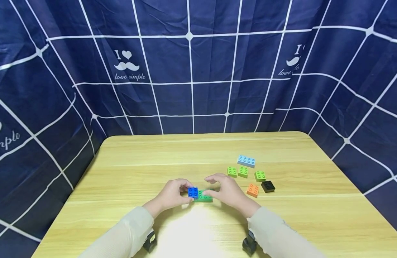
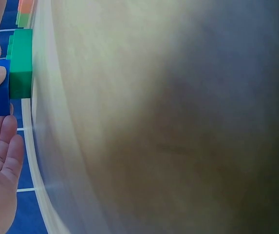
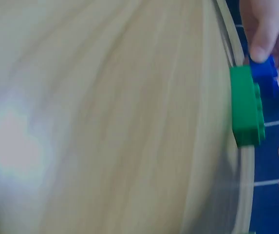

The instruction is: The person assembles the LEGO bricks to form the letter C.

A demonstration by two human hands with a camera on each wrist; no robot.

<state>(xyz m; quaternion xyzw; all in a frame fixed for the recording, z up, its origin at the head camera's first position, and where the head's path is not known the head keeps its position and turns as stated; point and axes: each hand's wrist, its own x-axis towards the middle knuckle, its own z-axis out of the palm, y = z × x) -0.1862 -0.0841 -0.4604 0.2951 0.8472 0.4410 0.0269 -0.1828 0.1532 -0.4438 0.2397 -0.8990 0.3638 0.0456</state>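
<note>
A small blue building brick point(image 1: 192, 192) with studs on top is pinched between the thumb and fingers of my left hand point(image 1: 172, 193). It sits over the left end of a longer green brick point(image 1: 203, 200), which lies on the wooden table. In the right wrist view, the green brick point(image 3: 245, 107) has its studs toward the blue brick point(image 3: 264, 75), offset at one end. My right hand point(image 1: 230, 191) curves loosely around the right end of the green brick, with its thumb over the studs and its fingers spread apart behind.
Right of the hands lie several loose bricks on the table point(image 1: 137, 154): a light blue one point(image 1: 246, 161), lime green ones point(image 1: 243, 172), an orange one point(image 1: 252, 190) and a black one point(image 1: 268, 186). A dark blue gridded curtain point(image 1: 166, 100) surrounds the table's back and sides.
</note>
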